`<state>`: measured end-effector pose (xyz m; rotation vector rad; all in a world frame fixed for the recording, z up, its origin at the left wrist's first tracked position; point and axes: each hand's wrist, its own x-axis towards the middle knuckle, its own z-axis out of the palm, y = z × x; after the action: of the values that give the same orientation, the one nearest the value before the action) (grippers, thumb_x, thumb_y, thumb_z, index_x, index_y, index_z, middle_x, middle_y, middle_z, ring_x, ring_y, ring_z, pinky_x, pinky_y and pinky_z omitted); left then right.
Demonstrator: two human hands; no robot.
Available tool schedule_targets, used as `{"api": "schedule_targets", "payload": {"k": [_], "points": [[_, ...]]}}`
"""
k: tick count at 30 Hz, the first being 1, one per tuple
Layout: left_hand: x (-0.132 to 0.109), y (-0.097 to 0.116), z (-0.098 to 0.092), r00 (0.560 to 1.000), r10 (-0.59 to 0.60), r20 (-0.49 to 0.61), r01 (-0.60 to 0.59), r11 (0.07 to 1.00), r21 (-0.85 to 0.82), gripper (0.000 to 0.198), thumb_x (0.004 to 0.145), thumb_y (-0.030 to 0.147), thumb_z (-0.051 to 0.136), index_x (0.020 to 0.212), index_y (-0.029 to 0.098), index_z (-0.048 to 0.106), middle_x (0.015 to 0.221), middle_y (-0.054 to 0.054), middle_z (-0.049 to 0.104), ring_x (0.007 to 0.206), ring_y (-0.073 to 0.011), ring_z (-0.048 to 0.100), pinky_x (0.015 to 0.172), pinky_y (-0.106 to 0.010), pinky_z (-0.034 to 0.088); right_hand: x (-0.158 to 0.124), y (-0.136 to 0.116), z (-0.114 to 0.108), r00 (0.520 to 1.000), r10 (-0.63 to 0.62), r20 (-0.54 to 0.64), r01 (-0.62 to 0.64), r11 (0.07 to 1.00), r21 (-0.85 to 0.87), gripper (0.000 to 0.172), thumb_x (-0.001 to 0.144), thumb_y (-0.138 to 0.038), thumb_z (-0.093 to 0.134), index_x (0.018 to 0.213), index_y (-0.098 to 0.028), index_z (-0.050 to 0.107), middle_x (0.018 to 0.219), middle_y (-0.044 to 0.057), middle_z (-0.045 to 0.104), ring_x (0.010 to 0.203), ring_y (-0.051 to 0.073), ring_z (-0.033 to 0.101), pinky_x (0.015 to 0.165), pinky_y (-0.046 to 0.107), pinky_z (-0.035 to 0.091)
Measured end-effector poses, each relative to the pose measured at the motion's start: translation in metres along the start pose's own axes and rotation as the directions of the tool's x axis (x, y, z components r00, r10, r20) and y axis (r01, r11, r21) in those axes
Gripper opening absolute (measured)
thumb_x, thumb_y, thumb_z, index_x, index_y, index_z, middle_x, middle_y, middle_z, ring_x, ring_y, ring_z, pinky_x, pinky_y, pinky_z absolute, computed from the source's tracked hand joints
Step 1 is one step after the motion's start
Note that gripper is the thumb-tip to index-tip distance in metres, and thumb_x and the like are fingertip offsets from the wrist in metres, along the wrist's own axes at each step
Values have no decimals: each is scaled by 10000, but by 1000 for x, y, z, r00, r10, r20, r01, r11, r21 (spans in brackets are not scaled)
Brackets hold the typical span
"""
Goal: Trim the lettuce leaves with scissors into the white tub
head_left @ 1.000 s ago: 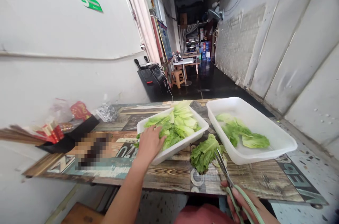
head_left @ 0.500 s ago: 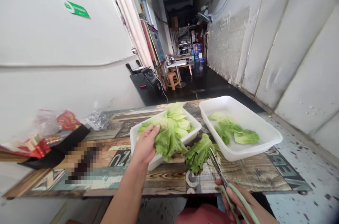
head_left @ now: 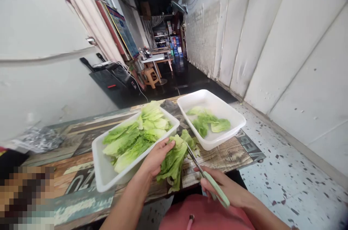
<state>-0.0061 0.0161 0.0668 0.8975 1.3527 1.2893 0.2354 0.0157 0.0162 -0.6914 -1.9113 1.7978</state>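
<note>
My left hand (head_left: 157,156) is closed on a green lettuce leaf (head_left: 173,163), holding it over the table's near edge beside the left white tray (head_left: 104,175). That tray is heaped with lettuce leaves (head_left: 136,134). My right hand (head_left: 227,190) grips green-handled scissors (head_left: 204,175), blades pointing up and left, tips touching the held leaf. The right white tray (head_left: 214,105) holds a few lettuce pieces (head_left: 208,124).
The wood-print table (head_left: 78,183) runs along a white wall at the left. A crumpled foil bag (head_left: 38,138) lies at its far left. A black speaker (head_left: 114,81) stands behind the table. Speckled floor (head_left: 285,179) lies to the right, a dark corridor with a stool (head_left: 150,77) ahead.
My left hand lifted a leaf out of the left tray and brought it toward me, over the table edge. The scissors moved up to the leaf. The view swung to the right.
</note>
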Motion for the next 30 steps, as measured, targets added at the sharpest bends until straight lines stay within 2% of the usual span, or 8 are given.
{"api": "schedule_targets", "payload": {"k": [2, 5, 11, 14, 18, 21, 27, 30], "points": [[1, -1, 3, 990, -26, 138, 16, 997, 69, 438, 653, 503, 804, 877, 148, 675, 776, -56, 721, 726, -201, 683, 701, -292, 531, 1, -2, 0, 999, -39, -8, 38, 997, -74, 484, 897, -593, 508, 1141, -184, 598, 807, 18, 593, 673, 146, 521, 615, 265, 424], [4, -3, 5, 974, -60, 217, 30, 990, 136, 450, 650, 533, 791, 854, 151, 669, 738, -42, 700, 654, -174, 649, 653, -274, 509, 3, -3, -1, 995, -97, -38, 89, 982, -168, 438, 891, -560, 539, 1092, -182, 627, 842, 21, 603, 726, 155, 521, 690, 283, 446], [5, -5, -2, 1000, 2, 11, -3, 997, 81, 553, 657, 613, 748, 963, 156, 699, 1012, -104, 721, 982, -250, 650, 822, -314, 507, 8, 11, 3, 992, 88, -95, -75, 988, 134, 505, 817, -650, 586, 985, -175, 578, 586, -71, 463, 449, 93, 481, 458, 236, 447], [-8, -11, -6, 1000, -5, 14, 5, 998, 67, 670, 642, 630, 751, 1117, 163, 673, 1163, -131, 691, 1111, -297, 615, 909, -364, 491, 12, 18, 6, 979, 139, -148, -79, 933, 350, 585, 754, -685, 635, 1021, -171, 554, 588, -68, 512, 420, 94, 497, 441, 261, 504], [-27, -23, -4, 996, 92, -17, -85, 967, 240, 760, 533, 454, 880, 1192, 168, 635, 1226, -140, 670, 1156, -321, 597, 1000, -383, 444, 16, 20, 11, 976, 149, -161, -39, 841, 539, 604, 751, -679, 645, 1060, -170, 545, 600, -52, 545, 436, 114, 520, 444, 288, 534], [-31, -26, 2, 981, 177, -85, -140, 933, 331, 701, 517, 356, 888, 1143, 155, 647, 1170, -135, 696, 1093, -316, 626, 974, -378, 459, 19, 20, 15, 985, 100, -140, 1, 814, 581, 573, 795, -655, 615, 1100, -176, 537, 627, -41, 562, 463, 123, 543, 470, 288, 528], [-24, -25, 7, 974, 157, -165, -136, 982, 130, 439, 598, 221, 712, 1023, 125, 657, 681, -12, 690, 727, -215, 657, 724, -309, 519, 18, 26, 18, 988, 101, -118, -36, 890, 455, 603, 788, -636, 644, 1175, -191, 518, 726, -42, 559, 528, 111, 564, 558, 278, 492], [-22, -25, 3, 976, 156, -154, -140, 984, 114, 390, 567, 179, 719, 953, 138, 676, 593, 19, 641, 718, -210, 652, 709, -294, 516, 13, 26, 15, 991, 105, -79, -69, 927, 369, 610, 794, -636, 638, 1187, -184, 520, 760, -33, 563, 564, 111, 578, 583, 267, 448]]}}
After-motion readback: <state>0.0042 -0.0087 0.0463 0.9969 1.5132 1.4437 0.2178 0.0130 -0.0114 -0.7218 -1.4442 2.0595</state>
